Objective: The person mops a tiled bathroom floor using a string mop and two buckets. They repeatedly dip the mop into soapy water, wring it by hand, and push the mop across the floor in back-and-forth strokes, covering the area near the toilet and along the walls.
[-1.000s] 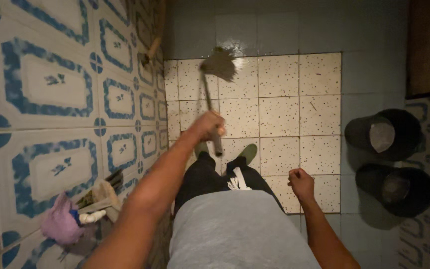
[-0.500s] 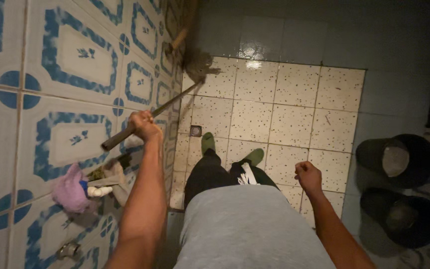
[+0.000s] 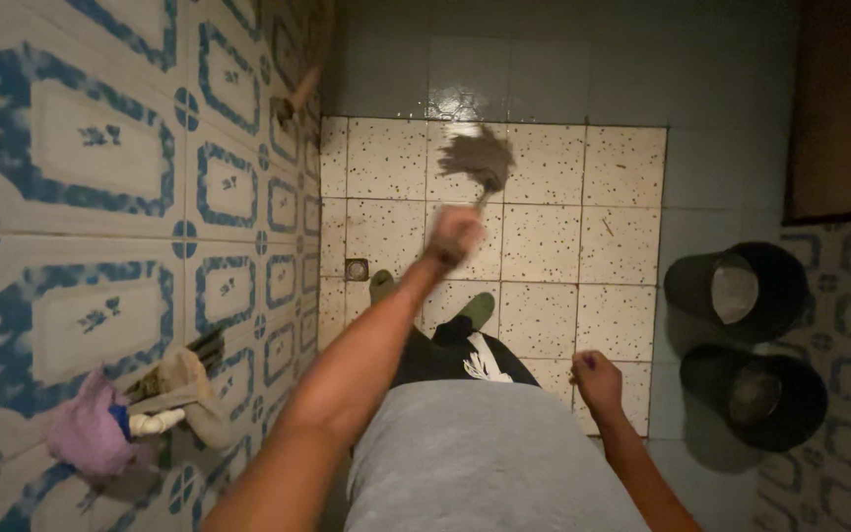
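A purple cloth (image 3: pixel 86 433) hangs on the tiled wall (image 3: pixel 100 177). The left hand (image 3: pixel 453 236) grips a broom (image 3: pixel 478 158), its bristles on the speckled floor (image 3: pixel 544 246). The right hand (image 3: pixel 598 376) is a loose fist, holding nothing. Two dark buckets (image 3: pixel 741 291) stand beyond.

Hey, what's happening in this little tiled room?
A person is looking down at their own body. Their left hand grips the handle of a dark bristled brush, blurred, its head over the cream speckled floor tiles near the far wall. The right hand is closed in a loose fist at their side, holding nothing visible. Two black plastic buckets stand at the right, and a purple cloth sits on a fitting on the blue-patterned wall tiles.
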